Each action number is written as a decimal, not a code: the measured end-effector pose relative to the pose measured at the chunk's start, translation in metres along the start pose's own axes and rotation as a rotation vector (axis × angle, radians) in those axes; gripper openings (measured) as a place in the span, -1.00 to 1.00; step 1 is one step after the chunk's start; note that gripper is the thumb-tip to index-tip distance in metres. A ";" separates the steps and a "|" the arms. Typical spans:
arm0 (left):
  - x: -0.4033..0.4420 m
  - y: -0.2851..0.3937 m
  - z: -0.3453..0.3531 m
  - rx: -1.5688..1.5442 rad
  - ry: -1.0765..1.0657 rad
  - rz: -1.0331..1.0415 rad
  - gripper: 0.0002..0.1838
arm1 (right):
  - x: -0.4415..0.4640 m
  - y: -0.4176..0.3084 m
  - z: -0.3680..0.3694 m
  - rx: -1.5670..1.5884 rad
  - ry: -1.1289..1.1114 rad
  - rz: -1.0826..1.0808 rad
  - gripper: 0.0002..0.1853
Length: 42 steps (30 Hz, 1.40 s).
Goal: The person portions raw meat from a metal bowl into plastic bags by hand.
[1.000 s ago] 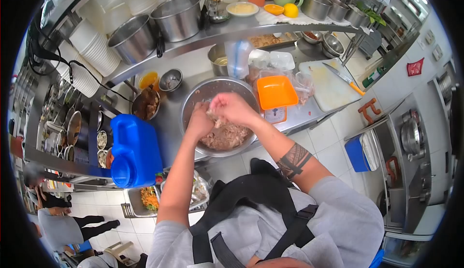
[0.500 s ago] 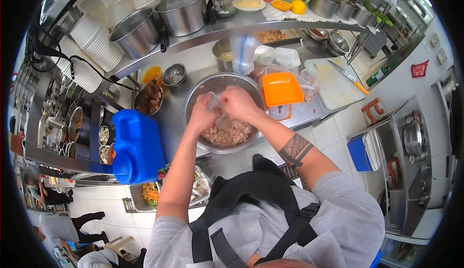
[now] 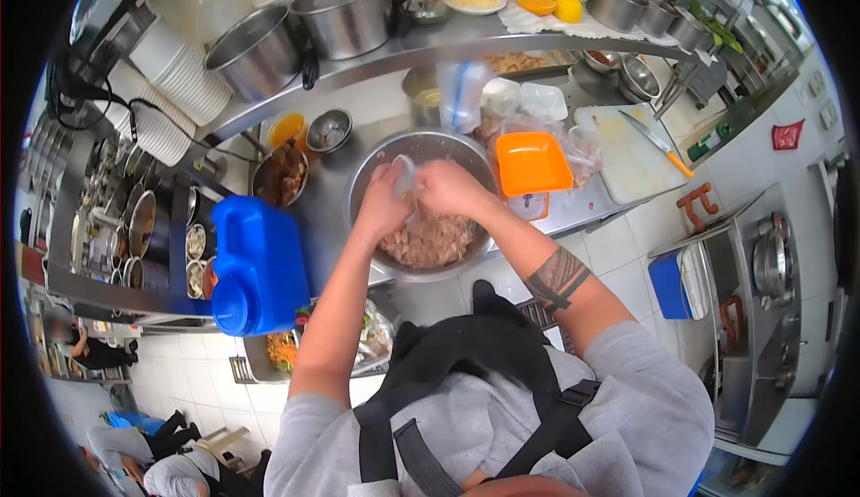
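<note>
A wide steel bowl [image 3: 358, 255] of sliced raw meat [image 3: 434, 240] stands on the counter in front of me. My left hand [image 3: 387, 203] is over its left side, fingers closed around what looks like a clear plastic bag [image 3: 411, 179]. On the other side of the bag is my right hand [image 3: 451, 190], its fingers curled together against it above the meat. Fingertips of both hands are partly hidden, so how the right hand grips the plastic is hard to make out.
An orange tray [image 3: 534, 164] sits on a scale right of the bowl. A knife [image 3: 658, 145] lies on the white cutting board [image 3: 618, 179]. A blue jerrycan [image 3: 260, 268] stands at left. Pots [image 3: 345, 17] line the overhead shelf. Other people [image 3: 121, 443] are at lower left.
Both hands stay over the bowl; the plastic between them now stands more upright, with its rounded edge showing. The whole view has shifted slightly.
</note>
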State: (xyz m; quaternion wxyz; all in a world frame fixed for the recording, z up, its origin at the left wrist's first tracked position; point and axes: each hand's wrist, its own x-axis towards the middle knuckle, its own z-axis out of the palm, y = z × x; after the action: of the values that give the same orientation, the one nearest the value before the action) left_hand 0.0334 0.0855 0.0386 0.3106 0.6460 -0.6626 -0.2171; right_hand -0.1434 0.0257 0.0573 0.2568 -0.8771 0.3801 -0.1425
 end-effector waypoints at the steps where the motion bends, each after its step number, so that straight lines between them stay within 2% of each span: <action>1: -0.003 0.006 -0.002 -0.047 -0.018 -0.017 -0.12 | 0.003 -0.006 0.000 0.125 0.061 -0.062 -0.80; 2: -0.002 0.007 -0.002 -0.053 -0.014 -0.043 -0.12 | 0.007 -0.012 0.001 0.253 0.117 -0.125 -0.79; 3: 0.000 0.006 -0.002 -0.102 -0.028 -0.046 -0.11 | 0.010 -0.013 0.001 0.184 0.153 -0.223 -0.79; 5: -0.002 0.001 -0.004 -0.148 -0.043 -0.076 -0.11 | 0.009 -0.012 -0.002 0.302 0.262 -0.271 -0.82; 7: -0.003 0.006 -0.010 -0.104 0.029 -0.057 -0.11 | 0.007 -0.011 -0.010 0.375 0.313 -0.119 -0.84; 8: -0.004 0.009 -0.016 -0.154 0.004 -0.097 -0.13 | 0.003 -0.014 -0.013 0.489 0.314 0.101 -0.85; 9: -0.002 0.005 -0.016 -0.151 -0.002 -0.101 -0.13 | 0.000 -0.005 -0.006 0.495 0.312 0.106 -0.85; 11: 0.004 -0.002 -0.019 -0.062 0.054 -0.035 -0.14 | 0.000 0.028 0.024 0.427 0.477 0.135 -0.87; 13: 0.011 0.009 -0.025 -0.057 0.046 -0.008 -0.14 | -0.009 0.038 0.044 0.426 0.496 0.171 -0.87; 15: 0.018 0.028 -0.029 -0.054 0.021 0.014 -0.15 | -0.020 0.031 0.048 1.158 0.388 0.419 -0.83; 17: 0.031 0.052 -0.026 -0.041 -0.006 0.046 -0.15 | -0.029 0.035 0.053 1.152 0.398 0.450 -0.77; 19: 0.047 0.074 -0.016 -0.023 0.016 0.149 -0.16 | -0.032 0.048 0.075 0.399 0.354 0.233 -0.79; 21: 0.063 0.103 -0.009 -0.417 -0.028 0.101 -0.17 | -0.039 0.049 0.092 0.396 0.400 0.299 -0.82; 22: 0.065 0.129 -0.010 -0.473 -0.035 0.058 -0.18 | -0.043 0.050 0.096 0.445 0.353 0.265 -0.83; 24: 0.087 0.139 0.010 -0.489 -0.059 0.087 -0.18 | -0.049 0.051 0.098 0.508 0.326 0.246 -0.84; 26: 0.100 0.153 0.029 -0.552 -0.103 0.101 -0.16 | -0.055 0.047 0.092 0.362 0.159 0.259 -0.81; 27: 0.105 0.158 0.039 -0.540 -0.138 0.112 -0.16 | -0.057 0.049 0.094 0.379 0.185 0.281 -0.81; 29: 0.114 0.161 0.063 -0.611 -0.171 0.058 -0.14 | -0.062 0.053 0.099 0.233 -0.005 0.190 -0.76; 30: 0.117 0.161 0.074 -0.600 -0.205 0.067 -0.14 | -0.063 0.051 0.096 0.249 0.018 0.213 -0.76; 32: 0.123 0.157 0.089 -0.609 -0.259 -0.008 -0.10 | -0.065 0.041 0.080 0.223 -0.185 0.250 -0.62; 36: 0.123 0.151 0.103 -0.520 -0.282 0.039 -0.08 | -0.074 0.037 0.076 0.355 -0.111 0.255 -0.64; 39: 0.122 0.149 0.106 -0.506 -0.243 0.049 -0.10 | -0.076 0.037 0.073 0.304 -0.107 0.179 -0.68; 41: 0.119 0.151 0.103 -0.513 -0.300 -0.042 -0.23 | -0.071 0.036 0.072 0.252 -0.210 0.195 -0.69; 42: 0.119 0.146 0.103 -0.512 -0.299 -0.046 -0.23 | -0.070 0.036 0.073 0.255 -0.213 0.194 -0.69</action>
State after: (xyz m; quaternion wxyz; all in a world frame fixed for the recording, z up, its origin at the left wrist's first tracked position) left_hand -0.1405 -0.0336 0.0814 0.3573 0.5224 -0.6098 -0.4770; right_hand -0.1788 0.0820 -0.0271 0.4170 -0.8069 0.4124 -0.0703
